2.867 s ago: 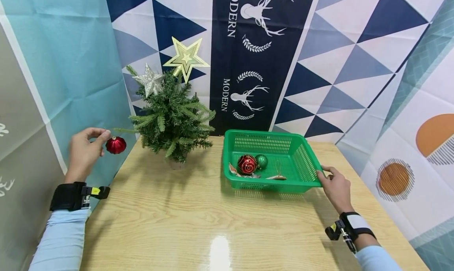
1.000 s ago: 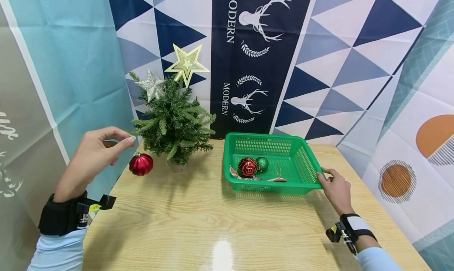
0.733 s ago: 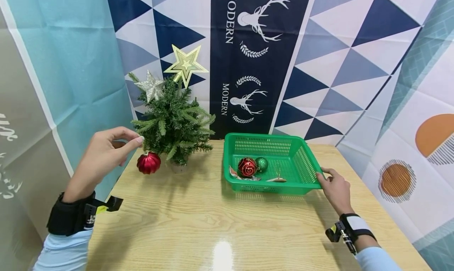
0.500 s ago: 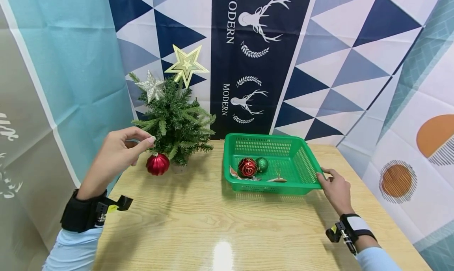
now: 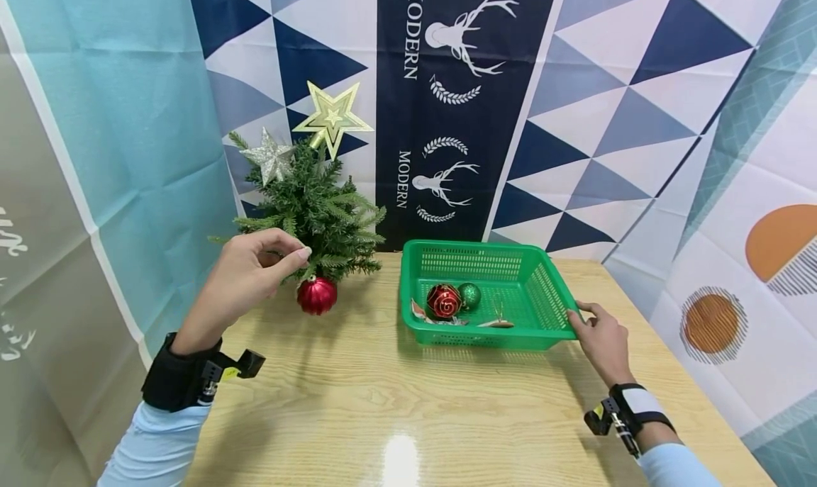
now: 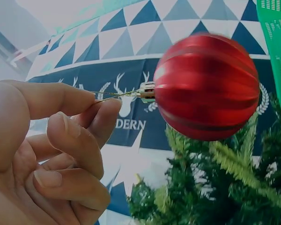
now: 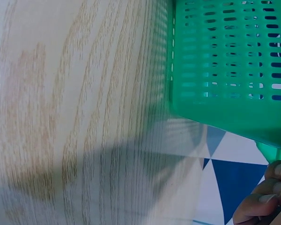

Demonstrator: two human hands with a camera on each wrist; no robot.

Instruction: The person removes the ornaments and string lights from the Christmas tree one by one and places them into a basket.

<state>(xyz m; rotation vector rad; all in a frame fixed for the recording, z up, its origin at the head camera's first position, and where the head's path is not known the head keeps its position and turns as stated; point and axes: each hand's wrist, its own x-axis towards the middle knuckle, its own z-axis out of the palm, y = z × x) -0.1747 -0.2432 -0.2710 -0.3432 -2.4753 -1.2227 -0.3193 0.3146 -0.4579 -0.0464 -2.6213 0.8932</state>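
My left hand pinches the gold string of a red ribbed bauble between thumb and forefinger. The bauble hangs below the fingertips, in front of the small Christmas tree; the left wrist view shows the taut string and the bauble's metal cap. Hidden behind hand and bauble is most of the tree's base. On the tree sit a gold star at the top and a silver glitter star on the upper left. My right hand grips the near right corner of the green basket.
Inside the basket lie a red bauble with a swirl pattern, a green glitter bauble and some flat small pieces. Basket and tree stand on a wooden table, with patterned cloth hanging behind.
My left hand has carried the red ribbed bauble rightward, from left of the tree to in front of its lower branches. The right hand stays at the basket's corner.
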